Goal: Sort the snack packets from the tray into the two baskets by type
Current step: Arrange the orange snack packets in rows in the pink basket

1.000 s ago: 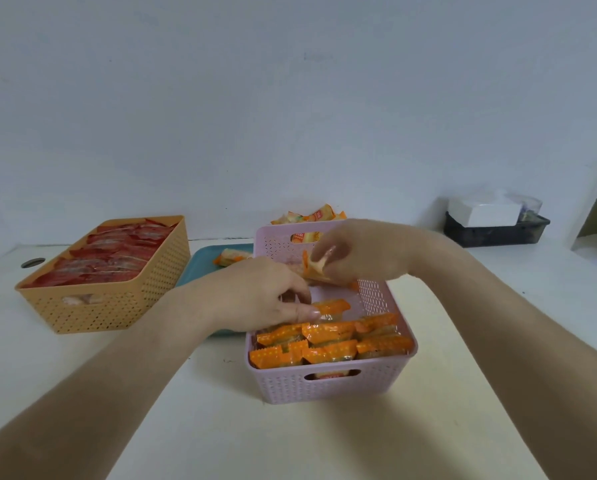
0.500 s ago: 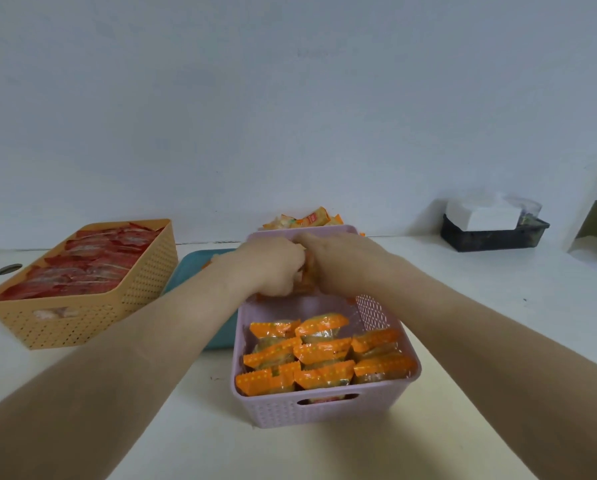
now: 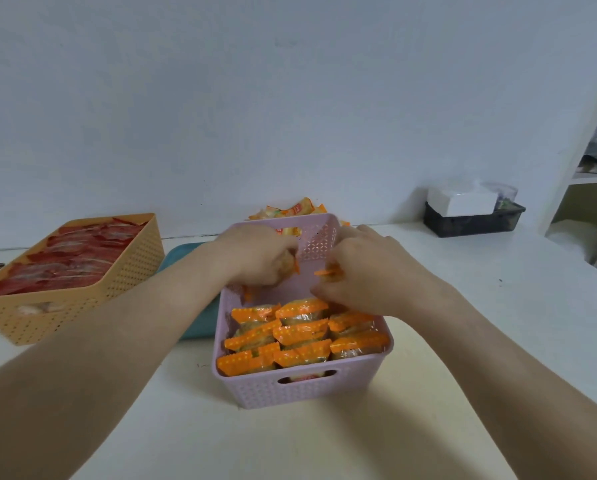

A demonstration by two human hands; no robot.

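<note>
head view | single | faces forward and down | close over pink basket [image 3: 304, 389]

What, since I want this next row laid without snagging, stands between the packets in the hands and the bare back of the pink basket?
Nothing visible. The left hand and right hand each hold an orange packet directly over the pink basket's bare back floor; the packed rows lie nearer the front.

Inside the pink basket [image 3: 300, 393], left hand [image 3: 257, 258] and right hand [image 3: 368, 275] grip orange packets [image 3: 328, 271].
</note>
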